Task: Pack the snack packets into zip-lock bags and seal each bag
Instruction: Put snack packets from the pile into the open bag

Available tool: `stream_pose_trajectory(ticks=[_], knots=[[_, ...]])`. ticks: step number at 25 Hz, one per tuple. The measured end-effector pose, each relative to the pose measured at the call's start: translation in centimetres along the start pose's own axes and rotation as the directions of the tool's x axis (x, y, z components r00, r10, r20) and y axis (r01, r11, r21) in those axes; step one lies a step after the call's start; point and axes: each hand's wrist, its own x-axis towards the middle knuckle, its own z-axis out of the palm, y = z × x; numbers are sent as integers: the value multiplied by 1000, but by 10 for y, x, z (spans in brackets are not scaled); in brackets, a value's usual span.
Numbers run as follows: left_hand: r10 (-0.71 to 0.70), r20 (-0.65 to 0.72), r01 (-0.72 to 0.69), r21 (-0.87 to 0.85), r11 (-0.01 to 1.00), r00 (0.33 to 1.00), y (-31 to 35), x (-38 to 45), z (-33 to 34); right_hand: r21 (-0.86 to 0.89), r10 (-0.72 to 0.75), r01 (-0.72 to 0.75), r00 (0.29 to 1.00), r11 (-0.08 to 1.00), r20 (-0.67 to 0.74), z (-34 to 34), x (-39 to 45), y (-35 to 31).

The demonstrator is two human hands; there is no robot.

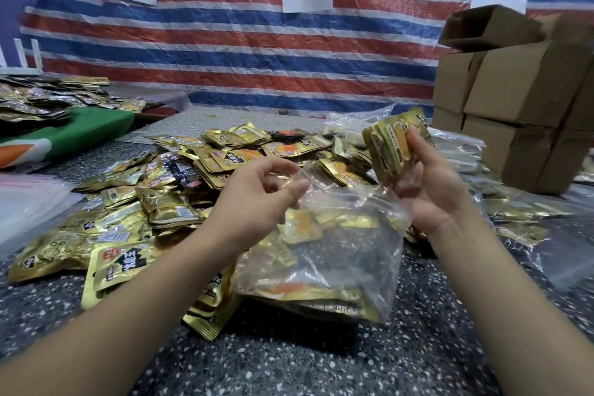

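A clear zip-lock bag (347, 235) stands open-mouthed in front of me on the speckled table (289, 357), with several gold snack packets inside it. My left hand (257, 199) pinches the bag's left rim between thumb and fingers. Just above the bag's right side, my right hand (427, 190) grips a small stack of gold snack packets (392, 145), held upright. A big loose pile of gold packets (154, 196) spreads over the table to the left and behind the bag.
Stacked cardboard boxes (520, 100) stand at the right rear. Filled clear bags (520, 212) lie to the right. A stack of empty clear bags (29, 202) lies at the left edge. More packets on a green cloth (86, 128) sit far left. A striped tarp (257, 42) hangs behind.
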Motion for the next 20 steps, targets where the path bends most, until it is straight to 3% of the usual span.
stream_pose_trajectory(ticks=[2, 5, 10, 15, 20], knots=[[24, 17, -25, 61, 998, 1000, -3, -1, 2, 9, -8, 9, 1000, 1000, -18, 7, -1, -2], [58, 29, -61, 104, 993, 998, -6, -2, 4, -123, 26, -34, 997, 992, -68, 13, -1, 4], [74, -53, -73, 19, 997, 996, -4, 0, 3, -251, 25, -49, 995, 967, -96, 10, 2, 10], [68, -95, -72, -39, 997, 993, -1, 1, 1, -190, 28, -10, 995, 982, 91, 4, -1, 9], [91, -116, -100, -80, 992, 989, 2, 0, 1, -313, 79, -9, 974, 950, 214, 0, 0, 12]])
